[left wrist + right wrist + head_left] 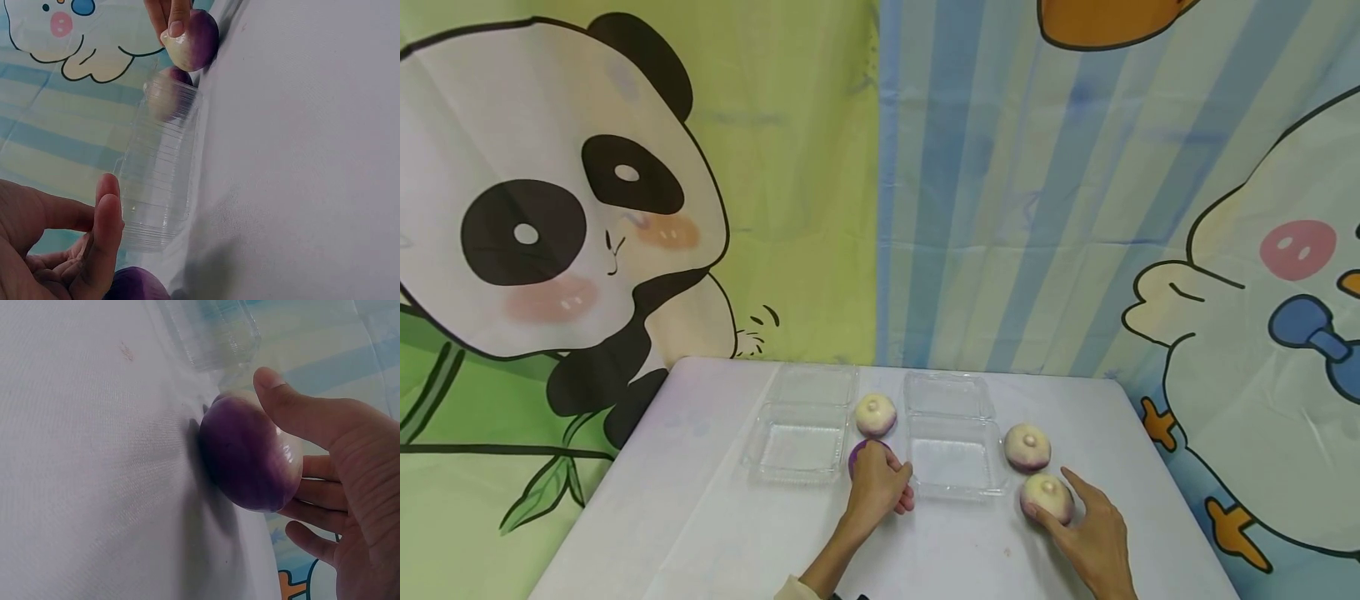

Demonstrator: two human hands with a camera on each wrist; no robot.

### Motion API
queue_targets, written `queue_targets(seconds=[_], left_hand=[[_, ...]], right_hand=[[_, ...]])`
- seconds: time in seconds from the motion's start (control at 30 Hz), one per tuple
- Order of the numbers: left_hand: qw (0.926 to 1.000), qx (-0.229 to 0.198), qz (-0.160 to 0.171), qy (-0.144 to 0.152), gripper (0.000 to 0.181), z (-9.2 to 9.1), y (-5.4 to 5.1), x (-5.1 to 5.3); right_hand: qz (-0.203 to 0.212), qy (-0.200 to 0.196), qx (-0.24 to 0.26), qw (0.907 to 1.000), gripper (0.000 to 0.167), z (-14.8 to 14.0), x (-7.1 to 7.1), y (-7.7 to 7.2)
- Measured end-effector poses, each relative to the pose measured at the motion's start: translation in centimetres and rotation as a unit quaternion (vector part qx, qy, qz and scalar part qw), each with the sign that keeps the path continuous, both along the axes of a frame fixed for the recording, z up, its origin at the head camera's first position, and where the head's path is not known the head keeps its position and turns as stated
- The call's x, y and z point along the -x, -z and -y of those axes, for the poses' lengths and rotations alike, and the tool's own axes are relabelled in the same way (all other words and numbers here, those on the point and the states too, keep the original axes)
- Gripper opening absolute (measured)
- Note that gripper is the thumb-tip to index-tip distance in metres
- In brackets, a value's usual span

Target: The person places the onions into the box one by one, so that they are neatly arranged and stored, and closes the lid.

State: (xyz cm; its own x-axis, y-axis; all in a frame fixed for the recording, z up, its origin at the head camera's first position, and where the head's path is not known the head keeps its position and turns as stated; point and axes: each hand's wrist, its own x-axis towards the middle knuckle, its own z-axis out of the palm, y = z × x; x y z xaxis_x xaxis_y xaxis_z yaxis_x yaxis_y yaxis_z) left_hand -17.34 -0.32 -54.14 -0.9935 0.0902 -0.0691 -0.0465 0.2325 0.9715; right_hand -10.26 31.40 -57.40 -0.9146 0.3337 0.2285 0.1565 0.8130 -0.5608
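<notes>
Gripping seems the step: the right grip (pixel 1093 535) curves round a near turnip (pixel 1051 493) at four o'clock from the right-hand box (pixel 951 461), the left grip (pixel 878 483) bunched over a second turnip (pixel 139 286) at nine (hold unclear), and lifting seems due.

On the tabletop (pixel 700 533), the left grip (pixel 877 485) was over the first bulb (pixel 854 456), with the second bulb (pixel 876 415) just behind. The first box (pixel 801 475) lay left of that grip, the second box (pixel 958 490) right. The right grip (pixel 1096 533) held the third bulb (pixel 1048 493); the fourth bulb (pixel 1027 446) lay behind it, leftward, beside the second box.
</notes>
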Motion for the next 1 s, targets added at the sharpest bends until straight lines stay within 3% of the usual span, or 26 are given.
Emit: queue_targets(seconds=[0.67,1.0], left_hand=[[0.9999,-0.007,0.004,0.014,0.018,-0.1,0.5,-0.1],[0.9996,-0.015,0.026,0.0,0.02,-0.1,0.4,-0.2]], right_hand=[[-0.061,-0.029,-0.017,0.9976,0.09,-0.6,-0.3,1.1],[-0.083,-0.045,-0.01,0.9955,0.084,-0.4,-0.3,1.1]])
